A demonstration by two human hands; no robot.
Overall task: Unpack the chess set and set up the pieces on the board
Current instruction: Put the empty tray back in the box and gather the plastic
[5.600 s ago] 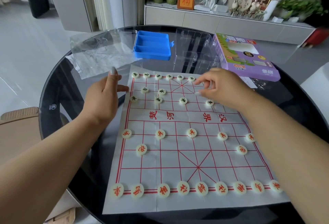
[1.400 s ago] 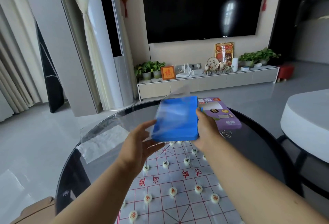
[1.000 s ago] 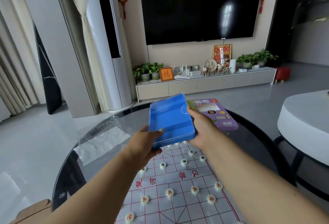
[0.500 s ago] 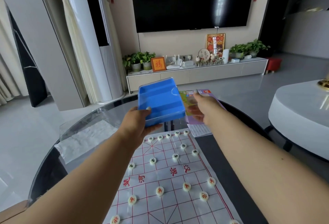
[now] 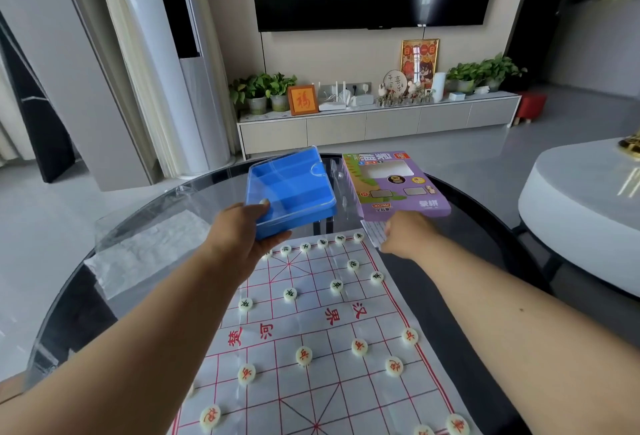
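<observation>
The paper chess board (image 5: 313, 329) lies on the round glass table (image 5: 485, 299). Round white pieces stand on it: black-marked ones (image 5: 336, 285) at the far side, red-marked ones (image 5: 359, 346) nearer me. My left hand (image 5: 242, 237) grips the near left corner of the blue piece tray (image 5: 294, 189), which has a clear lid on it and hangs tilted above the board's far edge. My right hand (image 5: 408, 235) has its fingers curled on a white paper leaflet (image 5: 371, 232), just in front of the purple chess-set box (image 5: 391, 189).
A crumpled clear plastic sheet (image 5: 149, 247) covers the table's left part. A round white table (image 5: 581, 209) stands close on the right. A low TV cabinet (image 5: 377, 123) with plants and frames runs along the far wall.
The board went from nearly set up to me lifting the blue tray. In the last second my right hand left the tray and dropped to the leaflet by the purple box; my left hand keeps the tray.
</observation>
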